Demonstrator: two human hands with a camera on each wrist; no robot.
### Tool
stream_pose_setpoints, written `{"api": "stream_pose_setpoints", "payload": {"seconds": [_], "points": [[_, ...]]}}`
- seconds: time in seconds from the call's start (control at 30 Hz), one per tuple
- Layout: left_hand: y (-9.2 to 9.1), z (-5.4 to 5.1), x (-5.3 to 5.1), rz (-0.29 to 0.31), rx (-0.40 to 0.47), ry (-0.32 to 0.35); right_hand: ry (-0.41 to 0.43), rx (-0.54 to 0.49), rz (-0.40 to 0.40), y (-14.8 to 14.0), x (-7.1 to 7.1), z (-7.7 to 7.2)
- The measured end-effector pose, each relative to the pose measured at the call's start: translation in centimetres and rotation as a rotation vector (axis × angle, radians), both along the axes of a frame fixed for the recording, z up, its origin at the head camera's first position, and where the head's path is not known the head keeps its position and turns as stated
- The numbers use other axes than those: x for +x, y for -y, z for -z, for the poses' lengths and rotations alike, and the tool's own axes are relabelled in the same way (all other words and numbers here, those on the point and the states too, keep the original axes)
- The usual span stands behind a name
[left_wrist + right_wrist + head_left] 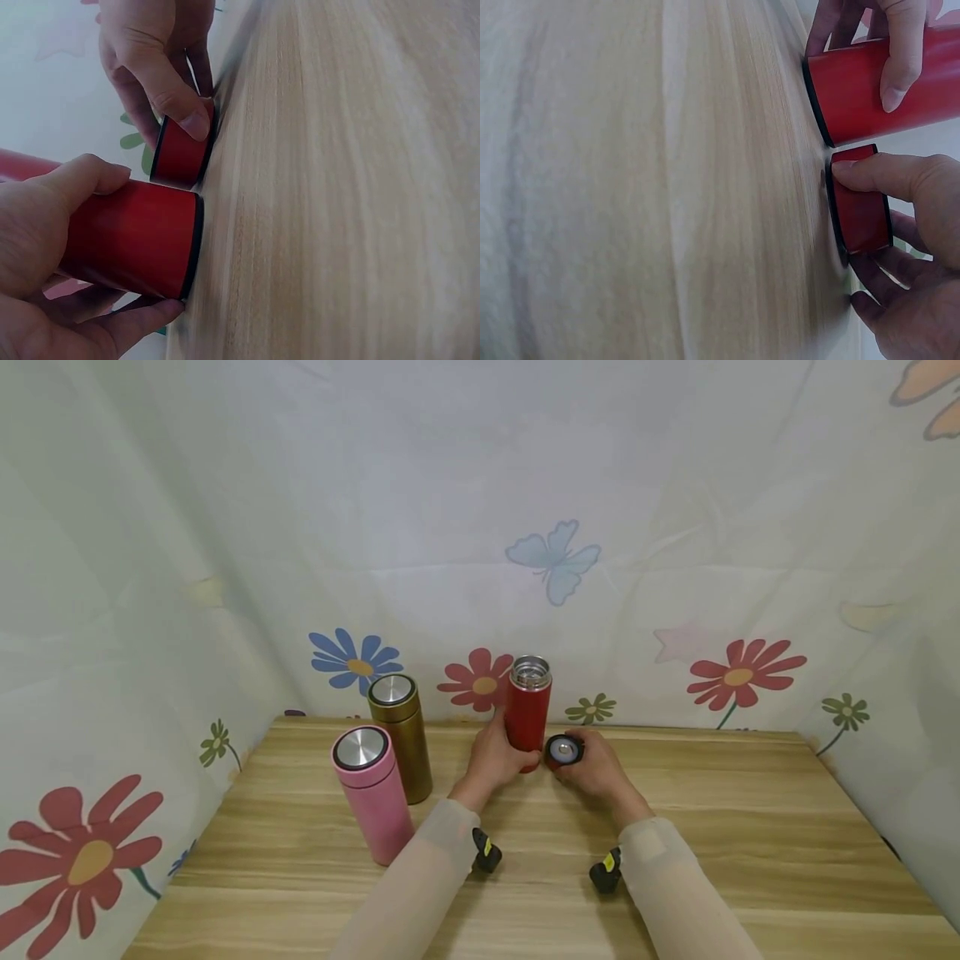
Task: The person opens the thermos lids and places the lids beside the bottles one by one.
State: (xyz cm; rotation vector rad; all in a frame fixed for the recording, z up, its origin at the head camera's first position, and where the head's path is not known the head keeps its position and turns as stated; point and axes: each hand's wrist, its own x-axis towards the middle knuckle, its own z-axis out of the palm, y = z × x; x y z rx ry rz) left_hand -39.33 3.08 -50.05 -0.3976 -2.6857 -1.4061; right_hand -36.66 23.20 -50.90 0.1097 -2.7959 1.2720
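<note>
The red bottle (528, 714) stands upright without a lid, its steel mouth showing, near the table's back edge. My left hand (495, 753) grips its lower body, thumb on the near side; in the left wrist view the bottle's black-rimmed base (142, 240) meets the table. Just right of it lies the red lid (564, 749), its inner side up. My right hand (596, 767) holds this lid between thumb and fingers, also seen in the right wrist view, where the lid (861, 202) rests on the wood close beside the bottle.
To the left stand a gold bottle (405, 743) and, nearer, a pink bottle (378, 806), both upright with steel-topped lids. The pink one is close to my left sleeve (427, 877). Behind the wooden table (750, 827) hangs a flowered cloth (637, 485).
</note>
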Motion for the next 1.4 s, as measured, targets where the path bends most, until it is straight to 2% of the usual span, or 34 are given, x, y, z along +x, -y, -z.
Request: {"api": "stream_pose_setpoints", "payload": {"seconds": [0.37, 0.57, 0.87, 1.13, 1.27, 1.4], "points": [[0.4, -0.4, 0.6, 0.015, 0.02, 0.02, 0.03, 0.024, -0.014, 0.2, 0.3, -0.4], [0.7, -0.5, 1.3, 0.021, 0.039, 0.04, 0.034, 0.014, -0.015, 0.0, 0.7, -0.7], [1.5, -1.4, 3.7, -0.052, 0.001, 0.116, 0.062, 0.056, -0.003, -0.2, 1.9, -1.5], [2.8, -2.5, 6.2, -0.015, -0.107, 0.113, 0.049, 0.118, 0.023, 0.0, 3.2, -2.0], [3.5, -2.7, 7.4, 0.0, -0.116, 0.128, 0.041, 0.116, 0.029, 0.4, 4.1, -2.3], [3.8, -2.8, 8.1, 0.016, -0.114, 0.127, 0.029, 0.121, 0.033, 0.9, 4.9, -2.8]]}}
